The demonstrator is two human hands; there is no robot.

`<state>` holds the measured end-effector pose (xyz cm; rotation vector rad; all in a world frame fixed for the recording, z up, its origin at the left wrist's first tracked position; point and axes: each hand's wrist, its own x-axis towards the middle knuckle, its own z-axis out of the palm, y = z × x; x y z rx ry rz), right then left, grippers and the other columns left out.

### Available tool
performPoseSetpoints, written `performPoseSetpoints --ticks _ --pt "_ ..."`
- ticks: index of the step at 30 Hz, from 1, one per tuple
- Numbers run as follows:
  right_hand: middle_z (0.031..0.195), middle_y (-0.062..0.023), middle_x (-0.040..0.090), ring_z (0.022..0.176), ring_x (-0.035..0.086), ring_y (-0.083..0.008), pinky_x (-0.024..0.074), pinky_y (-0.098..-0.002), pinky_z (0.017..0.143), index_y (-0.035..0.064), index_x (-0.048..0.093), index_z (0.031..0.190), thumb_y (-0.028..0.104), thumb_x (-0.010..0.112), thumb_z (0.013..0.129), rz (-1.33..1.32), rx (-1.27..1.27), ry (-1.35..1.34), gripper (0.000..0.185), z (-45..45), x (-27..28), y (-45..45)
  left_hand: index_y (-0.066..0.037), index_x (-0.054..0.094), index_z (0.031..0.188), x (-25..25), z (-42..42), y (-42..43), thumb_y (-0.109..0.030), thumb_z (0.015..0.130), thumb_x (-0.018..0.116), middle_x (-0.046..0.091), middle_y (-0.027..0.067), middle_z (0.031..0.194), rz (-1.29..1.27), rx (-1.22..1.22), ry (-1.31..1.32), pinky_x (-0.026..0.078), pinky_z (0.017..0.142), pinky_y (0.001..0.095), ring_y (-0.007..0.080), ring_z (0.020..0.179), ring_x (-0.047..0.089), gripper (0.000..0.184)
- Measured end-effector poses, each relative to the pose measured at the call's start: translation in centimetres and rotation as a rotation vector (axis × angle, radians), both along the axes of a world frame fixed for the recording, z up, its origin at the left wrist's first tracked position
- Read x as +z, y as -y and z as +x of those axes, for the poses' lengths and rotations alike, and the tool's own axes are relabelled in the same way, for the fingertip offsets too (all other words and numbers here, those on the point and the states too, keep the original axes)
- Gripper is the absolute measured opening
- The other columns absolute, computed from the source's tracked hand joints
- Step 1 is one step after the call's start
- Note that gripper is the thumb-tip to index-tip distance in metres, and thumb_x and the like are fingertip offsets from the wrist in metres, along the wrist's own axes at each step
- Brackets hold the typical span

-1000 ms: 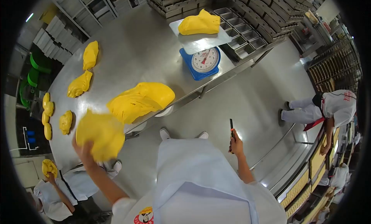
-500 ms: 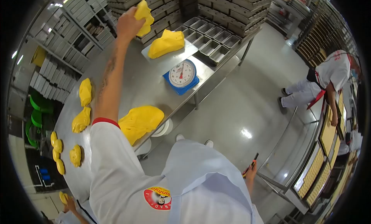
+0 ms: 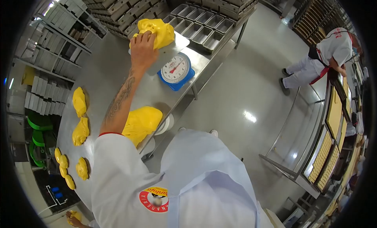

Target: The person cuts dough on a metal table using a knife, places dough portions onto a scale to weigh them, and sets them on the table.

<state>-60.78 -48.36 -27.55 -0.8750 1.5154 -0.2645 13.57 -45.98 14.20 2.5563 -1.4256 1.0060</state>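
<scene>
My left hand is on a lump of yellow dough, its fingers curled over the near side. The lump sits on the flat metal plate of a blue dial scale. The scale's white face and red needle are turned toward me. Under my forearm lies a large mass of yellow dough at the table's edge, partly hidden by my arm. My right hand is out of view.
On the steel table lie more dough pieces, some small. Metal loaf pans stand beyond the scale, with stacked pans behind. A co-worker handles trays at a rack on the right. Another person's hand holds dough at lower left.
My left hand has brought its dough piece down onto the dough on the scale, and the needle has turned. My right hand, earlier holding an orange-and-black tool, has left view.
</scene>
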Motion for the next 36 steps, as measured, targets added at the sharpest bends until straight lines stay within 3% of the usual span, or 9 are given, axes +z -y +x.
performPoseSetpoints --ticks 5,9,20,25,27,29,34,35,36 --pt "0.065 -0.0043 0.049 0.046 0.051 -0.0159 0.0490 -0.0357 0.041 0.0217 0.030 0.155 0.008 0.044 0.104 -0.024 0.022 0.109 0.055 2.9 -0.8 4.4 -0.007 0.062 0.126 -0.5 -2.5 -0.2 -0.024 0.079 0.071 0.058 0.0113 0.128 -0.039 -0.037 -0.027 0.035 0.107 0.0471 0.0321 0.125 0.048 0.051" --pt "0.066 -0.0041 0.049 0.047 0.051 -0.0160 0.0494 -0.0357 0.042 0.0231 0.029 0.156 0.010 0.045 0.104 -0.069 0.019 0.158 0.056 6.9 4.9 8.8 -0.008 0.064 0.124 1.6 -3.2 -0.4 -0.024 0.082 0.069 0.059 0.0100 0.128 -0.158 -0.032 -0.032 0.036 0.107 0.0471 0.0314 0.126 0.049 0.045" --pt "0.066 -0.0046 0.049 0.048 0.052 -0.0168 0.0499 -0.0358 0.043 0.0228 0.027 0.156 0.010 0.045 0.104 0.020 0.096 0.104 0.057 3.7 3.4 10.3 -0.011 0.068 0.118 1.8 -1.3 -7.2 -0.016 0.084 0.069 0.064 0.0078 0.125 -0.455 0.067 -0.175 0.040 0.106 0.0447 0.0306 0.123 0.053 0.034" --pt "0.065 -0.0039 0.048 0.047 0.051 -0.0159 0.0482 -0.0345 0.042 0.0218 0.032 0.154 0.009 0.045 0.103 0.058 0.185 0.016 0.054 3.0 2.4 10.6 -0.008 0.069 0.118 -5.4 -6.4 -21.6 -0.016 0.092 0.066 0.069 0.0087 0.111 -0.666 0.513 -0.452 0.054 0.087 0.0366 0.0221 0.101 0.066 0.026" --pt "0.064 -0.0036 0.047 0.046 0.050 -0.0155 0.0476 -0.0339 0.041 0.0214 0.033 0.153 0.009 0.045 0.103 0.060 0.277 -0.028 0.053 3.3 2.7 11.8 -0.004 0.067 0.120 -9.6 -9.9 -30.2 -0.016 0.095 0.064 0.070 0.0079 0.106 -1.012 0.599 -0.775 0.056 0.075 0.0310 0.0175 0.089 0.068 0.028" --pt "0.064 -0.0033 0.047 0.045 0.050 -0.0151 0.0469 -0.0334 0.041 0.0210 0.035 0.152 0.009 0.046 0.103 0.030 0.395 -0.088 0.052 4.8 3.6 13.6 0.000 0.064 0.121 -11.1 -16.2 -35.8 -0.016 0.096 0.063 0.069 0.0088 0.103 -1.522 0.645 -0.857 0.056 0.072 0.0291 0.0176 0.084 0.068 0.030" --pt "0.062 -0.0026 0.046 0.044 0.049 -0.0142 0.0452 -0.0320 0.040 0.0199 0.039 0.150 0.008 0.046 0.103 -0.094 0.648 -0.157 0.049 10.1 7.6 17.7 -0.002 0.059 0.129 -18.1 -24.5 -47.8 -0.035 0.094 0.069 0.068 0.0100 0.094 -1.675 1.047 -0.919 0.057 0.062 0.0320 0.0168 0.078 0.065 0.050" --pt "0.063 -0.0026 0.046 0.043 0.048 -0.0133 0.0447 -0.0320 0.038 0.0198 0.039 0.151 0.009 0.045 0.103 -0.119 0.696 -0.142 0.049 11.7 9.1 18.4 -0.004 0.055 0.135 -20.1 -23.5 -49.2 -0.045 0.090 0.072 0.065 0.0132 0.101 -1.461 1.269 -0.931 0.057 0.060 0.0321 0.0197 0.084 0.065 0.063" --pt "0.063 -0.0026 0.046 0.043 0.046 -0.0123 0.0442 -0.0320 0.037 0.0197 0.039 0.152 0.010 0.044 0.104 -0.146 0.743 -0.127 0.049 13.3 10.6 19.1 -0.003 0.048 0.143 -20.2 -22.8 -48.6 -0.049 0.086 0.075 0.060 0.0207 0.122 -1.376 1.278 -0.902 0.058 0.076 0.0390 0.0275 0.105 0.063 0.078"
